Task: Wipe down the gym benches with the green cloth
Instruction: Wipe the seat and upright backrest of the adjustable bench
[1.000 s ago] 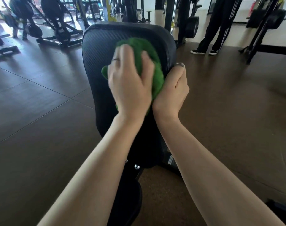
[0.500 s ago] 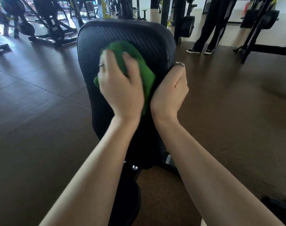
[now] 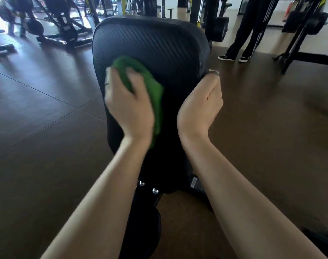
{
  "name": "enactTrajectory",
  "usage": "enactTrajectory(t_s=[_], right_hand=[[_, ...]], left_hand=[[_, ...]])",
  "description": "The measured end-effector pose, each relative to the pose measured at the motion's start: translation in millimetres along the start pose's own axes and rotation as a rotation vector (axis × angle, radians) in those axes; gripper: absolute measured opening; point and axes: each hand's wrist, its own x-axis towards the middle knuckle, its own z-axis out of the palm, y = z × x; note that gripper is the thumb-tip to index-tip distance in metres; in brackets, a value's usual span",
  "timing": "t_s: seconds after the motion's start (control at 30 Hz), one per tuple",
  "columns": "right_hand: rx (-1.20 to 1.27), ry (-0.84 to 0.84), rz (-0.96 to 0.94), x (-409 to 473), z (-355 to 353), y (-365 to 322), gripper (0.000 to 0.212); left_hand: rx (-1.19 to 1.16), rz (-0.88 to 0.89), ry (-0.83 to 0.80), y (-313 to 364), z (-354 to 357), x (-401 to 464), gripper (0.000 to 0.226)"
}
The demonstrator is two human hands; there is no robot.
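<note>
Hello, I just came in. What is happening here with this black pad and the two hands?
A person is wiping a gym bench. The left hand presses a green cloth flat against the left half of the black bench pad; the hand is blurred, so it seems to be moving. The right hand grips the pad's right edge, thumb on top. Another person's legs stand in the background, near gym machines.
</note>
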Motion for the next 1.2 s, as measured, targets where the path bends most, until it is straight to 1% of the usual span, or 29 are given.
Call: enactTrajectory(t_s=[0.07, 0.1, 0.13, 0.17, 0.23, 0.3, 0.33, 0.37, 0.4, 0.43, 0.5, 0.57, 0.6, 0.63, 0.67, 0.73, 0.77, 0.8, 0.83, 0.87, 0.9, 0.93, 1.0, 1.03, 1.07, 1.1, 1.13, 1.17, 1.2], right_hand=[[0.007, -0.011, -0.007, 0.1, -1.1, 0.6, 0.040], [0.006, -0.017, -0.009, -0.1, -1.7, 0.1, 0.040], [0.003, -0.019, -0.009, 0.1, -2.1, -0.6, 0.040], [0.001, -0.021, -0.008, 0.2, -2.2, -0.9, 0.040], [0.000, -0.025, -0.001, -0.2, -1.9, -0.5, 0.040], [-0.005, -0.016, 0.002, -1.2, -0.1, -1.0, 0.039], [-0.008, -0.012, 0.004, -1.5, 0.9, -1.2, 0.039], [-0.011, -0.008, 0.006, -2.1, 1.4, -1.3, 0.039], [-0.014, -0.003, 0.005, -2.2, 1.5, -1.3, 0.039], [-0.020, 0.002, 0.001, -2.2, 1.1, -1.0, 0.039], [-0.022, 0.001, -0.014, -1.1, 0.1, 0.0, 0.040], [-0.012, -0.009, -0.022, -0.9, -0.9, 0.5, 0.040], [-0.010, -0.009, -0.021, -0.7, -1.0, 0.2, 0.041], [-0.011, -0.006, -0.019, -0.3, -0.8, 0.0, 0.041], [-0.010, -0.006, -0.016, 0.2, -0.3, 0.0, 0.041], [0.000, -0.015, -0.005, -0.9, 0.2, 0.7, 0.040], [0.006, -0.014, 0.000, -1.6, 0.5, 0.9, 0.040], [0.010, -0.011, 0.005, -2.0, 0.8, 1.0, 0.040], [0.014, -0.010, 0.011, -2.2, 1.5, 1.3, 0.040], [0.018, -0.008, 0.014, -2.1, 2.5, 1.6, 0.040], [0.019, -0.006, 0.014, -2.2, 3.0, 1.8, 0.040], [0.014, -0.003, 0.011, -2.2, 3.2, 2.0, 0.039], [0.015, 0.007, -0.002, -0.4, 3.0, 2.6, 0.039], [0.019, 0.006, -0.010, 0.1, 2.6, 3.4, 0.039], [0.022, 0.007, -0.017, 0.9, 2.0, 4.4, 0.039], [0.024, 0.010, -0.019, 1.1, 1.9, 5.3, 0.039], [0.026, 0.012, -0.020, 1.1, 2.3, 5.5, 0.040], [0.027, 0.012, -0.021, 0.9, 2.5, 5.7, 0.040], [0.036, 0.009, -0.022, 1.2, 2.8, 6.4, 0.040]], left_hand=[[0.042, 0.201, -0.088, 10.0, -1.5, -18.1, 0.031], [0.064, 0.249, -0.099, 6.5, -3.0, -15.9, 0.032], [0.078, 0.242, -0.099, -2.8, -3.9, -9.8, 0.034], [0.080, 0.175, -0.074, -14.9, -4.0, -2.3, 0.035], [0.030, -0.078, 0.036, -39.6, -5.9, 13.2, 0.035], [-0.052, -0.325, 0.107, -46.1, -6.2, 20.8, 0.030], [-0.051, -0.374, 0.124, -42.1, -5.7, 20.2, 0.029], [-0.033, -0.371, 0.130, -36.6, -5.7, 16.0, 0.027], [-0.016, -0.316, 0.121, -29.5, -5.4, 7.3, 0.027], [-0.011, -0.213, 0.087, -20.4, -4.8, -5.8, 0.030], [-0.005, 0.051, -0.033, -1.7, -4.1, -38.0, 0.032], [0.009, 0.192, -0.123, 6.1, -6.1, -47.9, 0.029], [0.025, 0.209, -0.128, 2.0, -7.6, -42.9, 0.028], [0.040, 0.162, -0.119, -11.7, -8.6, -35.1, 0.029], [0.042, 0.059, -0.079, -29.1, -9.5, -25.7, 0.033], [-0.010, -0.260, 0.089, -64.1, -17.1, -8.5, 0.040], [-0.025, -0.418, 0.135, -74.8, -21.1, -2.8, 0.038], [-0.034, -0.535, 0.144, -79.7, -22.6, -0.1, 0.034], [-0.019, -0.586, 0.137, -78.8, -23.1, 0.1, 0.030], [0.009, -0.572, 0.133, -74.6, -23.1, -2.3, 0.028], [0.029, -0.489, 0.119, -66.1, -21.9, -7.9, 0.028], [0.027, -0.348, 0.075, -51.2, -20.4, -18.5, 0.029], [0.014, -0.033, -0.083, -22.0, -16.9, -47.3, 0.029], [0.010, 0.061, -0.147, -13.7, -16.1, -55.2, 0.029], [0.011, 0.125, -0.168, -11.5, -15.4, -55.0, 0.028], [0.022, 0.144, -0.164, -15.6, -15.4, -47.8, 0.027], [0.038, 0.119, -0.146, -25.7, -16.1, -36.1, 0.028], [0.045, 0.047, -0.102, -40.0, -17.3, -20.8, 0.028], [0.033, -0.074, -0.039, -53.1, -18.4, -2.7, 0.027]])
